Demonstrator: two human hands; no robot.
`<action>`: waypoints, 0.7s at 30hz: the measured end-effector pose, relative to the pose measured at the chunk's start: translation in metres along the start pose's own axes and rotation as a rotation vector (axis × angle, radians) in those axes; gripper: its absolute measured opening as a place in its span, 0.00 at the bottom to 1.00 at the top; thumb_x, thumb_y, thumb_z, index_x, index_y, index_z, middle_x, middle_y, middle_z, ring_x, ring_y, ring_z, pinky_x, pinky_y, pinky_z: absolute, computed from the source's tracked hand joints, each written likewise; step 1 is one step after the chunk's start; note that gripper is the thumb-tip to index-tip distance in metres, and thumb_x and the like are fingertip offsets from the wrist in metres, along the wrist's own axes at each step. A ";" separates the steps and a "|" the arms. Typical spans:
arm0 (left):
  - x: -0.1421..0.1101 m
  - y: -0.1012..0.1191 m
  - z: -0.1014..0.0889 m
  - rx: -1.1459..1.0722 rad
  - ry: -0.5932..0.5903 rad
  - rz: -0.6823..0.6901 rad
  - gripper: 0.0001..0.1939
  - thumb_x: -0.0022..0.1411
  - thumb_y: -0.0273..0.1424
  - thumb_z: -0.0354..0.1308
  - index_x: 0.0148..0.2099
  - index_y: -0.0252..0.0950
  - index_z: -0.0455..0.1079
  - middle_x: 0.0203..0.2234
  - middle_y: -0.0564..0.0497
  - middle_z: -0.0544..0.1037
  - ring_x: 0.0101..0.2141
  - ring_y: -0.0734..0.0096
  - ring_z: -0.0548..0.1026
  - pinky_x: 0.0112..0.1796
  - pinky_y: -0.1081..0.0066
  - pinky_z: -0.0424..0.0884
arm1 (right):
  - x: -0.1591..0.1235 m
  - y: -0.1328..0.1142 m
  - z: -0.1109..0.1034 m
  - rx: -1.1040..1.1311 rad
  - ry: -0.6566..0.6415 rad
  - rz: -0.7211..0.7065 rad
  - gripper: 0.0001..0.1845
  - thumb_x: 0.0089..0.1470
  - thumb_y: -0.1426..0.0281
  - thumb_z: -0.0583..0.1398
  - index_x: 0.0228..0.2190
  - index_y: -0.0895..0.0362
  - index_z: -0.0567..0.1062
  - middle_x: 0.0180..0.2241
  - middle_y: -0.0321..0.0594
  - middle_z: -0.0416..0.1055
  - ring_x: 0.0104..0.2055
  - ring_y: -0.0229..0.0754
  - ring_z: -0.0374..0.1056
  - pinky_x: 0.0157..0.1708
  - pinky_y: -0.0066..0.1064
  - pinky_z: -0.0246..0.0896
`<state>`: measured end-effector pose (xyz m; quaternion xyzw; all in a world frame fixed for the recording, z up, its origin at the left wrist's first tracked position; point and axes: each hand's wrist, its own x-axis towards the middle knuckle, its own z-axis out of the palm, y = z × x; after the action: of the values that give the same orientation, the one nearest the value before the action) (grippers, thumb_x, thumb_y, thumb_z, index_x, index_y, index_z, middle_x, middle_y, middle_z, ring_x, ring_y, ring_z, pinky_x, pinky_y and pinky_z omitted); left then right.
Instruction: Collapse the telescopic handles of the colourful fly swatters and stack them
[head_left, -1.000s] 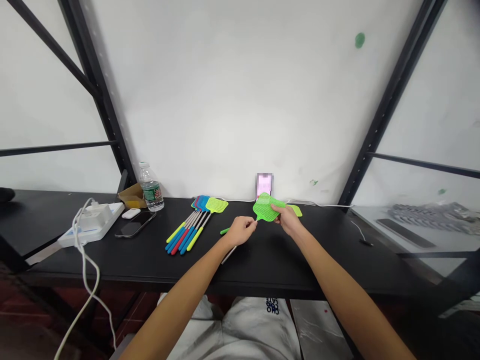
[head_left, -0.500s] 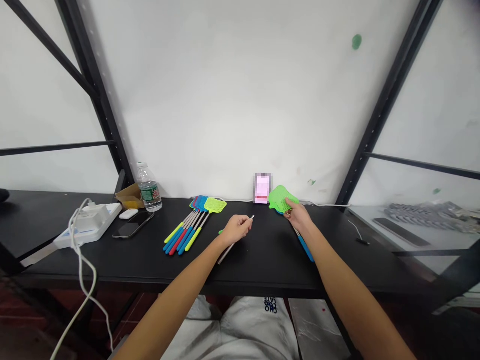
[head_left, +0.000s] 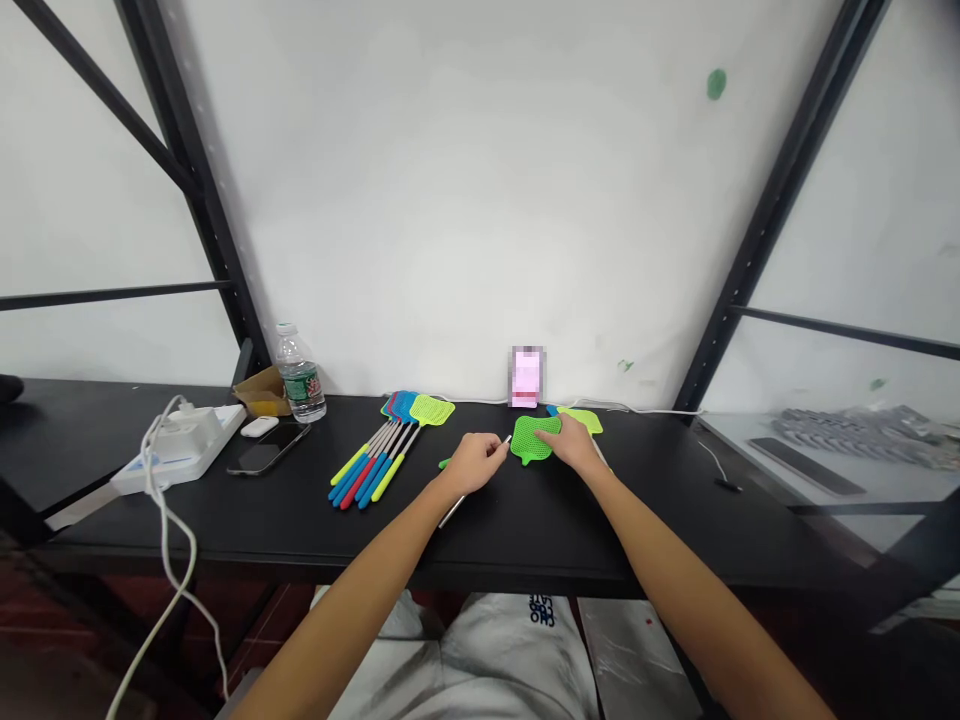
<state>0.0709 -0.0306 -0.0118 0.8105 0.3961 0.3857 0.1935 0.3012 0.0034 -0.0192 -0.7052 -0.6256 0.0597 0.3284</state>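
My left hand (head_left: pixel 480 462) is closed around a thin metal rod (head_left: pixel 453 510), whose tip pokes out past the fingers. Under that hand a bit of green handle (head_left: pixel 443 463) shows; the rest of it is hidden. In my right hand (head_left: pixel 572 442) I pinch the edge of a green fly swatter head (head_left: pixel 534 440), its short neck pointing toward me, apart from the rod. Just behind this hand lies a yellow fly swatter (head_left: pixel 586 420), with a sliver of blue beside it. On the left, several fly swatters (head_left: pixel 390 450) with coloured handles lie fanned together.
A propped-up phone (head_left: pixel 527 377) leans on the wall. To the left are a water bottle (head_left: pixel 301 380), a small cardboard box (head_left: pixel 262 392), a white earbud case (head_left: pixel 259 427), a dark phone (head_left: pixel 268 449) and a power strip (head_left: pixel 180 445) with white cables. Black posts flank the table (head_left: pixel 540 535).
The green head came away from the rod tip, moved right over the other swatters, then came back left and lower, neck toward me. My left hand stays nearly still with the rod.
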 end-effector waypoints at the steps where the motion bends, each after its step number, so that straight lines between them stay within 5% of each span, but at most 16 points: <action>1: 0.000 0.000 0.000 0.012 0.002 -0.001 0.19 0.62 0.40 0.51 0.22 0.35 0.64 0.16 0.56 0.66 0.22 0.77 0.62 0.26 0.73 0.54 | -0.001 0.000 0.000 -0.046 -0.017 0.015 0.25 0.48 0.53 0.63 0.40 0.61 0.73 0.40 0.54 0.74 0.43 0.55 0.70 0.36 0.37 0.60; 12: -0.001 0.001 -0.002 0.090 -0.069 -0.002 0.18 0.60 0.39 0.53 0.22 0.35 0.64 0.15 0.56 0.64 0.20 0.77 0.60 0.25 0.73 0.51 | -0.004 -0.001 -0.005 -0.258 -0.102 0.076 0.27 0.50 0.49 0.60 0.40 0.60 0.72 0.42 0.55 0.72 0.45 0.57 0.69 0.36 0.37 0.59; 17: -0.001 -0.001 -0.001 0.135 -0.078 0.002 0.18 0.61 0.39 0.52 0.22 0.35 0.64 0.16 0.56 0.65 0.20 0.77 0.60 0.25 0.73 0.50 | -0.005 0.000 -0.005 -0.266 -0.013 0.054 0.18 0.52 0.60 0.60 0.41 0.59 0.72 0.44 0.53 0.70 0.43 0.51 0.68 0.35 0.35 0.57; 21: -0.001 0.000 -0.001 0.134 -0.066 -0.006 0.17 0.61 0.39 0.52 0.23 0.35 0.65 0.16 0.56 0.66 0.21 0.77 0.61 0.26 0.73 0.52 | -0.004 -0.002 -0.006 -0.152 0.062 -0.068 0.12 0.56 0.62 0.57 0.31 0.58 0.72 0.35 0.47 0.72 0.37 0.46 0.68 0.32 0.33 0.55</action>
<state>0.0696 -0.0309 -0.0117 0.8327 0.4169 0.3306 0.1532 0.3017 -0.0030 -0.0150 -0.7078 -0.6415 -0.0210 0.2951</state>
